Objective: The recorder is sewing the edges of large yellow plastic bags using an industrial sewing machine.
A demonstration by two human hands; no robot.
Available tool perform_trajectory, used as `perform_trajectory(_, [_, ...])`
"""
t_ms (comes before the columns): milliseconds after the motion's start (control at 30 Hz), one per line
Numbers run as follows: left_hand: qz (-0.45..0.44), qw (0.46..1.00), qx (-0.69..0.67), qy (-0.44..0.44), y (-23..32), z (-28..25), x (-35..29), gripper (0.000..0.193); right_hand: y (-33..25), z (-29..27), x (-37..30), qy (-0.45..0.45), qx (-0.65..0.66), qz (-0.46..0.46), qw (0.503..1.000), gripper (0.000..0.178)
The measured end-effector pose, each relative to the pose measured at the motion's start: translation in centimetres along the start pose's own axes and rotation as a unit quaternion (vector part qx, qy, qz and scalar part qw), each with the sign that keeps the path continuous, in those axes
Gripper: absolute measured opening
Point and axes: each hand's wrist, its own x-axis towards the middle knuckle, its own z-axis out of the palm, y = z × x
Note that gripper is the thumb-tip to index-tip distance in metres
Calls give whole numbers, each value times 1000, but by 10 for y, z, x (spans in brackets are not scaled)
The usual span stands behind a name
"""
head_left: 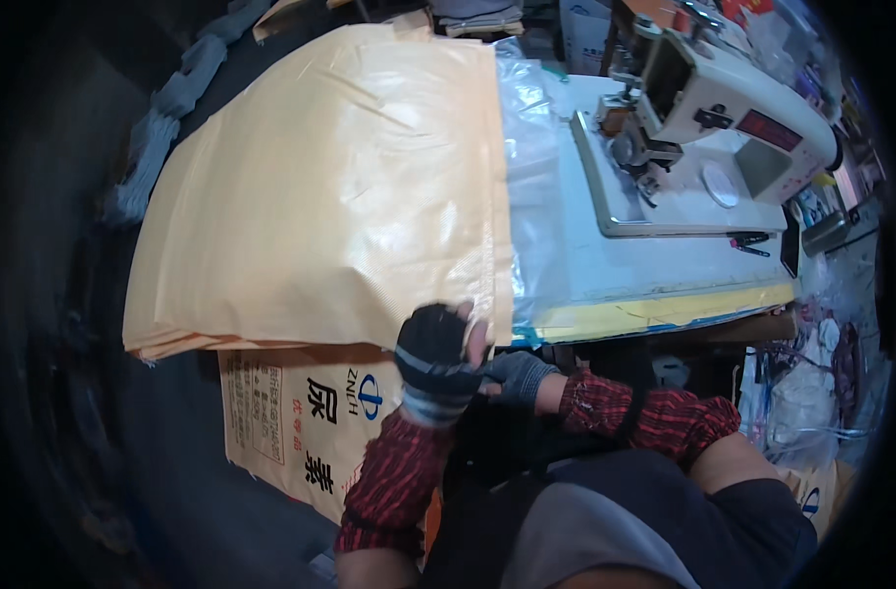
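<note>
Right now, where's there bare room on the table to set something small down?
The table looks bare in a strip between the sewing machine and the yellow front edge, with clear plastic bordering its left. It's crowded rightward, by pens and a dark flat object, and leftward, where tan sacks spread beside your left hand.

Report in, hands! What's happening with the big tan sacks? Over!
Left hand at near edge of tan sacks; right hand close beside it, hold unclear. Sacks piled in layers. Sewing machine standing off to the right.
</note>
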Motion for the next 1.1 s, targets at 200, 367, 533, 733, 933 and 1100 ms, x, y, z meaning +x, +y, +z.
perform_trajectory(200, [-166, 941, 257, -143, -17, 94, 77, 55, -22, -36, -32, -47, 111, -33, 992, 30])
perform_trajectory(367, [-153, 956, 236, -89, -56, 112, 68, 31, -7, -67, -57, -13, 146, -50, 988, 31])
perform_trajectory(533, [-338, 929, -143, -50, -97, 81, 62, 18, 6, -93, -56, 74, 449, 8, 890, 19])
perform_trajectory(733, [-341, 925, -166, -32, -14, 32, 47, 19, 25, -127, -29, 198, 564, 80, 798, 21])
perform_trajectory(933, [-91, 994, 50, -46, 20, 10, 40, 13, -21, -128, 4, 243, 581, 10, 777, 27])
perform_trajectory(1100, [-121, 985, 119, -34, 6, -27, 57, 12, -13, -120, 12, 250, 575, 9, 779, 23])
